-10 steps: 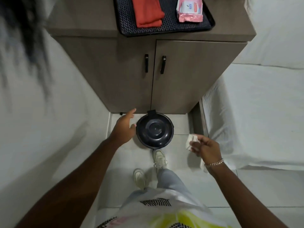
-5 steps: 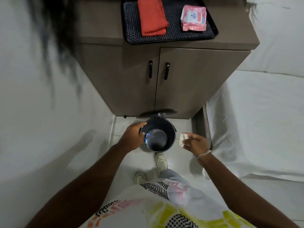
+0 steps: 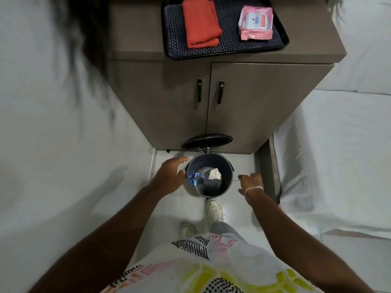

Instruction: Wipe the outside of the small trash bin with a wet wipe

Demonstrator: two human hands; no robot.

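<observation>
Small trash bin (image 3: 211,188) on floor against cabinet (image 3: 243,106) foot, lid (image 3: 207,140) up, crumpled wipe (image 3: 215,174) inside. Left hand (image 3: 170,176) beside rim, right hand (image 3: 250,183) just right; fingers apart, empty. Ease foot (image 3: 214,209) off slowly so lid shuts quietly.

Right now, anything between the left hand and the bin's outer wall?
Nothing visible. The left hand sits right at the trash bin on its left rim, fingers open. The crumpled wipe lies inside the bin, lid up; the right hand is empty.

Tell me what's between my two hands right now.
The open trash bin, with a crumpled wipe inside, sits between the left hand and right hand, in the head view.
</observation>
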